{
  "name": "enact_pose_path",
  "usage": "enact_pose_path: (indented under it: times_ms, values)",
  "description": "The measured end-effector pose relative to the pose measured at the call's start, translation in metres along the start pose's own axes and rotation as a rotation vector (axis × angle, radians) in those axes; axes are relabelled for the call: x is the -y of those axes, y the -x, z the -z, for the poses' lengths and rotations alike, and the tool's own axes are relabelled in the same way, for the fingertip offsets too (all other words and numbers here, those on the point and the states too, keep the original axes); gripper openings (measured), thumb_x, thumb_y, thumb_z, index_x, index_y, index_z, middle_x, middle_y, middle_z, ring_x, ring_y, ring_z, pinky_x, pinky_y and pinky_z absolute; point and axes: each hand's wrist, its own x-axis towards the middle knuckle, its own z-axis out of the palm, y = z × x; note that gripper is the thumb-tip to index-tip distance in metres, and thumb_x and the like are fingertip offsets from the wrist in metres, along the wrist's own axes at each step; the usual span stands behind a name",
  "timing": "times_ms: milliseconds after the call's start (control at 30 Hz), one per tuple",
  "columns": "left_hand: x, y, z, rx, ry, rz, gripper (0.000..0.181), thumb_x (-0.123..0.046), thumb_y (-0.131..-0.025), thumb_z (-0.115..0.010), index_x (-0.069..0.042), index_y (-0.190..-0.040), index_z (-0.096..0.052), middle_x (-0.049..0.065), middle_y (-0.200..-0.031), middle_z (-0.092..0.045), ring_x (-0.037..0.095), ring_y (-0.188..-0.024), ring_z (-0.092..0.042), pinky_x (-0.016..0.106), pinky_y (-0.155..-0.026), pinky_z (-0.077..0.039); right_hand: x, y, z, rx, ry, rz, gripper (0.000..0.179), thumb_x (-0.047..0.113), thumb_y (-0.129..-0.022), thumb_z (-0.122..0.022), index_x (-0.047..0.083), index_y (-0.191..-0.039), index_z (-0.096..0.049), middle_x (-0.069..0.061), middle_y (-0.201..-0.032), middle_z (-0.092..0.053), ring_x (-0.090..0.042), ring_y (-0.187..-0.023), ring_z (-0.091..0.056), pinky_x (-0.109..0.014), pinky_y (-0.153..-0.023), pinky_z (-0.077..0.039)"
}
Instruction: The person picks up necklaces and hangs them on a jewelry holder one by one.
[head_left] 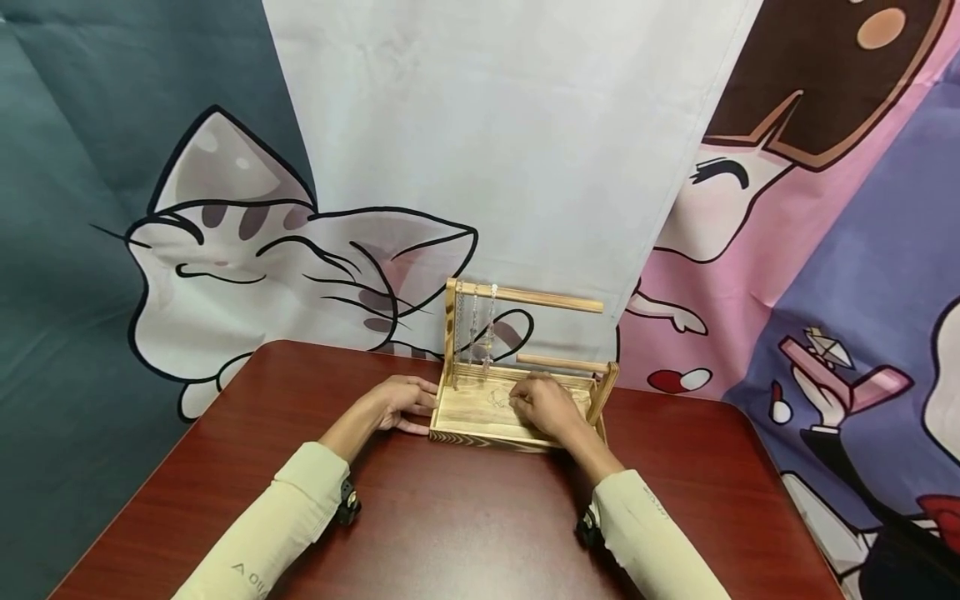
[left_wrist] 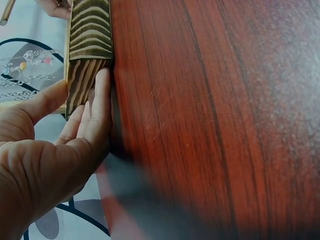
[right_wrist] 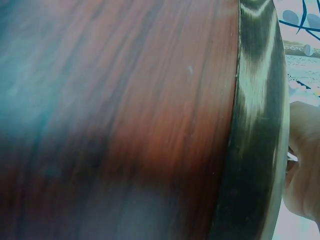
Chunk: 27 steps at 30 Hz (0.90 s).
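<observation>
A wooden jewellery stand with a shallow tray base and two crossbars stands on the table. Several chain necklaces hang from the left part of its upper bar. My left hand grips the left end of the tray; in the left wrist view the thumb lies on the rim and the fingers on the outer side. Over the tray, my right hand reaches down with curled fingers, pinching at a thin chain necklace that lies on the tray floor. The right fingertips are mostly hidden in the right wrist view.
The stand sits near the back of the red-brown table, close to a printed cloth backdrop. The lower crossbar and right upright rise just behind and right of my right hand.
</observation>
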Motion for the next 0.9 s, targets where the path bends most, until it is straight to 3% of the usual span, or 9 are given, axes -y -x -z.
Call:
enact_pose_path:
  times_ms: [67, 267, 400, 500, 667, 767, 900]
  values:
    - [-0.001, 0.0, -0.001, 0.002, -0.002, -0.001, 0.051, 0.001, -0.105, -0.069, 0.004, -0.154, -0.057, 0.021, -0.136, -0.075, 0.025, -0.115, -0.073, 0.049, -0.092, -0.074, -0.014, -0.001, -0.011, 0.001, -0.012, -0.003, 0.008, 0.025, -0.101, -0.081, 0.019, -0.101, -0.086, -0.001, -0.104, -0.085, -0.036, -0.12, -0.074, -0.054, -0.108, -0.066]
    - [-0.001, 0.0, -0.002, -0.001, -0.008, -0.004, 0.052, 0.001, -0.105, -0.069, 0.004, -0.155, -0.057, 0.021, -0.136, -0.075, 0.024, -0.113, -0.073, 0.049, -0.091, -0.074, -0.04, -0.005, -0.03, -0.027, -0.076, -0.002, 0.008, 0.028, -0.099, -0.087, 0.021, -0.099, -0.089, 0.005, -0.098, -0.077, -0.011, -0.091, -0.069, -0.034, -0.082, -0.067]
    - [0.0, 0.0, -0.002, -0.001, -0.014, -0.005, 0.053, 0.001, -0.105, -0.069, 0.003, -0.156, -0.057, 0.021, -0.137, -0.075, 0.024, -0.113, -0.074, 0.048, -0.09, -0.074, -0.043, -0.007, -0.032, -0.022, -0.084, -0.056, 0.002, 0.029, -0.098, -0.088, 0.028, -0.096, -0.09, 0.013, -0.097, -0.074, 0.0, -0.09, -0.062, -0.028, -0.082, -0.063]
    - [0.001, 0.002, -0.002, 0.005, -0.021, -0.011, 0.053, 0.001, -0.105, -0.069, 0.004, -0.156, -0.056, 0.022, -0.138, -0.074, 0.026, -0.116, -0.074, 0.049, -0.09, -0.074, -0.042, -0.007, -0.03, -0.021, -0.079, -0.073, 0.005, 0.026, -0.096, -0.09, 0.031, -0.094, -0.09, 0.014, -0.094, -0.073, 0.0, -0.088, -0.061, -0.027, -0.08, -0.061]
    - [0.001, 0.004, -0.001, -0.002, -0.02, -0.018, 0.054, 0.001, -0.104, -0.069, 0.004, -0.156, -0.056, 0.024, -0.14, -0.073, 0.029, -0.121, -0.073, 0.05, -0.091, -0.074, -0.036, -0.007, -0.03, -0.011, -0.068, -0.052, 0.008, 0.022, -0.096, -0.088, 0.025, -0.09, -0.085, 0.009, -0.094, -0.07, -0.004, -0.089, -0.062, -0.03, -0.082, -0.062]
    - [0.001, 0.005, -0.002, -0.006, -0.019, -0.019, 0.053, 0.001, -0.104, -0.069, 0.004, -0.156, -0.057, 0.024, -0.142, -0.072, 0.028, -0.121, -0.073, 0.05, -0.092, -0.074, -0.032, -0.008, -0.032, 0.019, -0.016, -0.055, 0.011, 0.021, -0.098, -0.083, 0.025, -0.088, -0.08, 0.007, -0.098, -0.067, -0.006, -0.09, -0.062, -0.032, -0.083, -0.064]
    - [0.002, 0.004, -0.002, -0.005, -0.022, -0.024, 0.052, 0.001, -0.105, -0.068, 0.005, -0.155, -0.056, 0.024, -0.14, -0.072, 0.027, -0.119, -0.073, 0.05, -0.091, -0.074, -0.029, -0.007, -0.035, 0.041, 0.074, -0.052, 0.01, 0.015, -0.095, -0.078, 0.024, -0.089, -0.076, 0.005, -0.103, -0.062, -0.009, -0.086, -0.063, -0.03, -0.075, -0.063]
